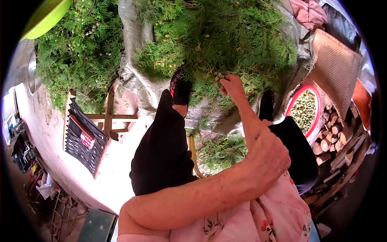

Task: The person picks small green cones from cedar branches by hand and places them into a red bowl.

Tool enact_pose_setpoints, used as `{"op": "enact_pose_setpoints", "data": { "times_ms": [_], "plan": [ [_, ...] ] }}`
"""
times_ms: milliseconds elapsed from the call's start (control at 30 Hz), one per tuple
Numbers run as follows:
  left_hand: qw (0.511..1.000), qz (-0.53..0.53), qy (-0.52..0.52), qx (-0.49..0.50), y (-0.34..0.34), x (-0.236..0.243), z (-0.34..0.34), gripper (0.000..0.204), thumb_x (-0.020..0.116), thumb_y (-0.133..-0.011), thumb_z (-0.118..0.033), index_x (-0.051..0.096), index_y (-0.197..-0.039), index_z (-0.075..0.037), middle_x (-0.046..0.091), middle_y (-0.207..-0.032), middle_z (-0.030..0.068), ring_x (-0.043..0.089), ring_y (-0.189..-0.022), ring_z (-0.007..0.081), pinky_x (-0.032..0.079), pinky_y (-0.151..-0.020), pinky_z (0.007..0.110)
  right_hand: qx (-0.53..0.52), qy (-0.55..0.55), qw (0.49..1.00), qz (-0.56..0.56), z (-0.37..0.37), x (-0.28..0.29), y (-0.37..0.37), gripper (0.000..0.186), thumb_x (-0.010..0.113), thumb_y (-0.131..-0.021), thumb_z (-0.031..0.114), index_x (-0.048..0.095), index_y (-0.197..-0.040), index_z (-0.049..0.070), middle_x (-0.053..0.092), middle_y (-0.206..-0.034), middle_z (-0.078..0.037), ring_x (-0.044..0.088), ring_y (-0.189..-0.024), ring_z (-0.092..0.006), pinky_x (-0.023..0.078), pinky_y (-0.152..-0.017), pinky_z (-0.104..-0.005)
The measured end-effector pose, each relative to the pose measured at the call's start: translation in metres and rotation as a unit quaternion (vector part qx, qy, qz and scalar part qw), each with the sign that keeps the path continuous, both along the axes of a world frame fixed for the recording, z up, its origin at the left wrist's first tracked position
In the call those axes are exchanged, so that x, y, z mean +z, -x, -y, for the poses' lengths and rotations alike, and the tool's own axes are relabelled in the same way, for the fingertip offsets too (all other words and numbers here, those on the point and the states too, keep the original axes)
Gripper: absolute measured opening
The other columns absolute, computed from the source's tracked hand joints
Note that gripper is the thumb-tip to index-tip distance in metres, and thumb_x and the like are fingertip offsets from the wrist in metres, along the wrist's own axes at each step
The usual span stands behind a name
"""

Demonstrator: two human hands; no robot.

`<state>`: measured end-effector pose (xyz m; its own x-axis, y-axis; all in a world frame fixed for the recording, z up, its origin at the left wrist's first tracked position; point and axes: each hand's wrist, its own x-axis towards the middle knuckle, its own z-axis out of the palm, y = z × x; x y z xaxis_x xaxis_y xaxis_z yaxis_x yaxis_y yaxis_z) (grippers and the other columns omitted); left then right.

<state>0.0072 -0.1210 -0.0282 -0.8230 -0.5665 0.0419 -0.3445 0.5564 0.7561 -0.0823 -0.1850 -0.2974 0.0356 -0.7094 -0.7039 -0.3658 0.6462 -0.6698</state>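
My right hand [233,86] reaches forward over a heap of cut evergreen branches [225,36], thumb and forefinger pinched at a small cluster of pale green cones [218,76]. Whether the cluster is still attached to its sprig, I cannot tell. Crossing in front of my body, my left arm ends in a closed left hand [271,152] that lies over my right forearm. Its fingers are curled under and hidden, so what they grip does not show. To the right stands a red-rimmed basin [319,105] holding many pale green cones.
Grey sheeting [137,36] lies under the branches, with a second branch heap [80,52] at left. A wooden-framed chair with black webbing [86,139] holds a red packet. Right of the basin are a woven mat [336,60] and cut logs [332,133]. A green tub [46,18] stands far left.
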Motion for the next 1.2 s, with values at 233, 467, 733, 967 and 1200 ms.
{"op": "enact_pose_setpoints", "data": {
  "times_ms": [233, 467, 733, 967, 1200],
  "plan": [
    [0.994, 0.101, -0.011, -0.038, 0.001, 0.019, 0.019, 0.01, 0.059, -0.046, -0.012, 0.051, -0.047, -0.005, 0.048, -0.049, 0.0086, 0.051, -0.052, 0.021, 0.032, -0.044, 0.033, -0.103, 0.013, 0.992, 0.065, -0.026, 0.023, 0.02, 0.019, 0.056, -0.077, 0.012, 0.057, -0.086, -0.005, 0.058, -0.063, -0.009, 0.059, -0.05, -0.0144, 0.043, -0.037, -0.0262],
    [0.994, 0.085, 0.032, 0.054, -0.002, 0.018, 0.01, 0.006, 0.06, -0.051, -0.008, 0.055, -0.054, -0.009, 0.051, -0.051, 0.0034, 0.054, -0.053, 0.0176, 0.031, -0.042, 0.032, -0.058, 0.041, 0.995, 0.066, -0.014, 0.11, 0.051, 0.019, 0.057, -0.076, 0.011, 0.056, -0.088, -0.004, 0.055, -0.063, -0.004, 0.054, -0.048, -0.0094, 0.037, -0.038, -0.022],
    [0.968, 0.128, 0.084, 0.197, -0.032, 0.019, 0.072, 0.013, 0.053, -0.067, 0.002, 0.056, -0.079, -0.001, 0.059, -0.085, 0.0152, 0.056, -0.081, 0.0309, 0.046, -0.07, 0.038, -0.029, 0.108, 0.992, 0.052, -0.007, 0.23, 0.083, 0.019, 0.058, -0.076, 0.01, 0.056, -0.09, -0.003, 0.053, -0.064, 0.001, 0.048, -0.049, -0.0051, 0.034, -0.041, -0.0188],
    [0.958, -0.105, 0.152, 0.219, -0.031, 0.033, 0.092, 0.036, 0.059, -0.064, 0.003, 0.055, -0.099, -0.004, 0.049, -0.115, 0.0189, 0.046, -0.107, 0.0356, 0.04, -0.086, 0.037, 0.003, 0.17, 0.982, 0.077, -0.004, 0.335, 0.067, 0.019, 0.059, -0.075, 0.008, 0.057, -0.092, 0.0, 0.053, -0.065, 0.001, 0.049, -0.05, -0.0054, 0.035, -0.043, -0.0183],
    [0.964, -0.058, 0.178, 0.189, -0.029, 0.046, 0.089, 0.027, 0.067, -0.064, -0.007, 0.061, -0.09, -0.008, 0.044, -0.126, 0.01, 0.034, -0.123, 0.0319, 0.019, -0.101, 0.05, -0.03, 0.197, 0.972, 0.127, -0.006, 0.34, 0.068, 0.018, 0.063, -0.076, 0.006, 0.058, -0.093, 0.0, 0.055, -0.07, 0.001, 0.049, -0.052, -0.0052, 0.041, -0.048, -0.0183]
  ]
}}
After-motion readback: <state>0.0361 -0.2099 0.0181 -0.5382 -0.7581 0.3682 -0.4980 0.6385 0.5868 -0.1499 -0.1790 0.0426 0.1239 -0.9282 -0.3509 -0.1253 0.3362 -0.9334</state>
